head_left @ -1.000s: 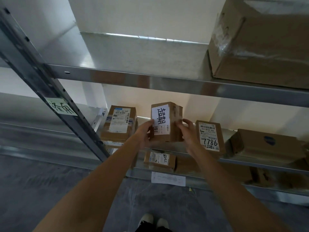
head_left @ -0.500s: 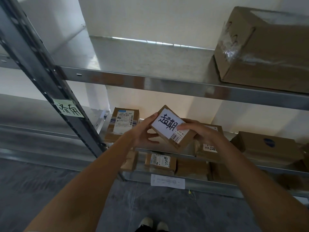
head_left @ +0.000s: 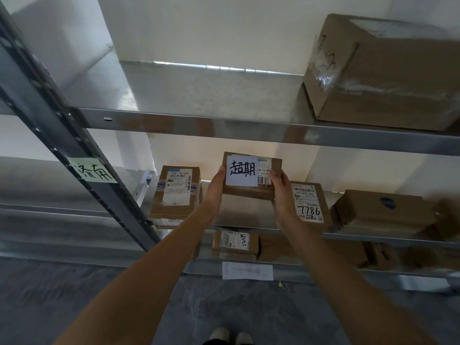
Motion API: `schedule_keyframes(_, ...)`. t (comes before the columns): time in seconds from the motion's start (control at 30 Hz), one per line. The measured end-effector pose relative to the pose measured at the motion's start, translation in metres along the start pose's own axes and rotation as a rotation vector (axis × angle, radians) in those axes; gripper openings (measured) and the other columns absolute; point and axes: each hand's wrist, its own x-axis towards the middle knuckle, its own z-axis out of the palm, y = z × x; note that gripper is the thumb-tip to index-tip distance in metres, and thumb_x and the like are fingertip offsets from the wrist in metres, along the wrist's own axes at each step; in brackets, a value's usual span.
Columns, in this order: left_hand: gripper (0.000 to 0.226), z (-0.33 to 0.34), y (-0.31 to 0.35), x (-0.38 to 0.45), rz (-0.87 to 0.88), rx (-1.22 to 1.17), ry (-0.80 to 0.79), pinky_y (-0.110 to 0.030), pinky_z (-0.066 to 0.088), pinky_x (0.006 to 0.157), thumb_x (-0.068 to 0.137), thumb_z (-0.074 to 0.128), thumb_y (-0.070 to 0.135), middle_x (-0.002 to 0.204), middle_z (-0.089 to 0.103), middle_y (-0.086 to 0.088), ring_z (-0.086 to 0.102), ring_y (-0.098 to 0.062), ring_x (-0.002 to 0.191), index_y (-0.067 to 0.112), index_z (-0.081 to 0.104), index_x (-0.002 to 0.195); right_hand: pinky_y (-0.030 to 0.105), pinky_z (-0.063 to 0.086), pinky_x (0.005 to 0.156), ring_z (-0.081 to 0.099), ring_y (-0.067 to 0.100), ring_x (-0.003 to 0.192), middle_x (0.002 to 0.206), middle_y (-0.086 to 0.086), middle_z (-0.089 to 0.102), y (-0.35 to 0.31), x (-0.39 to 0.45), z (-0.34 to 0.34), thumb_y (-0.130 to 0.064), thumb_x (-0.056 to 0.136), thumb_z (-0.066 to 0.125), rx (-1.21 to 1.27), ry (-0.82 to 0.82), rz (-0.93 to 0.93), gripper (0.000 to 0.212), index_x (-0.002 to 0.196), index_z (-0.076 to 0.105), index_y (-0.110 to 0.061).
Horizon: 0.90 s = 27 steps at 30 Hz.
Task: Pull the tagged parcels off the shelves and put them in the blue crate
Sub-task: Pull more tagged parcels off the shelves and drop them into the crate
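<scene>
Above the middle shelf (head_left: pixel 249 220), tagged parcel (head_left: pixel 251 179) in both hands' grip, fingers hidden behind.

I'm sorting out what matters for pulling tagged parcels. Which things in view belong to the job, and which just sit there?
Job:
- tagged parcel, white handwritten tag on its face
- left hand and right hand, gripping its sides

Just there:
- box marked 7786
- labelled box at left
- plain box at right
- big box on the upper shelf
</scene>
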Motion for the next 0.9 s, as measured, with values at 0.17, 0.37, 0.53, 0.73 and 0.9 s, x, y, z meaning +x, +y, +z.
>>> schedule_keyframes(0.17,0.047,0.011,-0.006,0.000,0.205,0.152,-0.009,-0.031,0.040,0.102,0.104,0.023,0.040,0.121,0.057,-0.001,0.053,-0.015,0.112,0.017,0.044,0.140,0.018,0.046,0.075,0.061,0.002,0.089,0.109,-0.004,0.067,-0.004,-0.011,0.004,-0.044,0.101,0.043,0.013,0.105,-0.069,0.037,0.132,0.053,-0.026)
schedule_keyframes(0.37,0.047,0.028,-0.008,-0.008,0.221,0.204,-0.072,-0.020,0.042,0.089,0.104,0.024,0.038,0.120,0.060,-0.003,0.054,-0.012,0.104,0.015,0.048,0.137,0.021,0.046,0.078,0.060,0.007,0.100,0.123,0.001,0.063,-0.004,-0.019,-0.015,-0.044,0.100,0.046,0.051,0.199,-0.080,0.045,0.141,0.047,-0.026)
schedule_keyframes(0.53,0.046,0.056,-0.016,-0.013,0.313,0.207,-0.113,-0.024,0.051,0.091,0.104,0.028,0.038,0.120,0.064,-0.004,0.061,-0.016,0.105,0.013,0.052,0.135,0.020,0.053,0.071,0.064,0.008,0.095,0.111,-0.004,0.065,-0.008,-0.037,-0.044,-0.031,0.103,0.045,0.219,0.289,-0.086,0.043,0.145,0.041,-0.023)
schedule_keyframes(0.73,0.044,0.120,-0.022,-0.033,0.364,0.246,-0.255,-0.007,0.051,0.069,0.105,0.031,0.034,0.117,0.064,-0.003,0.062,-0.003,0.092,0.011,0.051,0.137,0.023,0.051,0.072,0.064,0.011,0.095,0.113,-0.002,0.065,-0.009,-0.066,-0.094,-0.029,0.101,0.050,0.365,0.473,-0.088,0.043,0.142,0.040,-0.022)
schedule_keyframes(0.9,0.043,0.175,-0.046,-0.054,0.360,0.331,-0.410,-0.020,0.055,0.084,0.105,0.029,0.035,0.116,0.066,-0.003,0.063,-0.010,0.100,0.015,0.052,0.135,0.026,0.050,0.078,0.061,0.010,0.092,0.120,0.003,0.061,-0.011,-0.094,-0.153,-0.031,0.100,0.052,0.394,0.652,-0.094,0.037,0.134,0.041,-0.022)
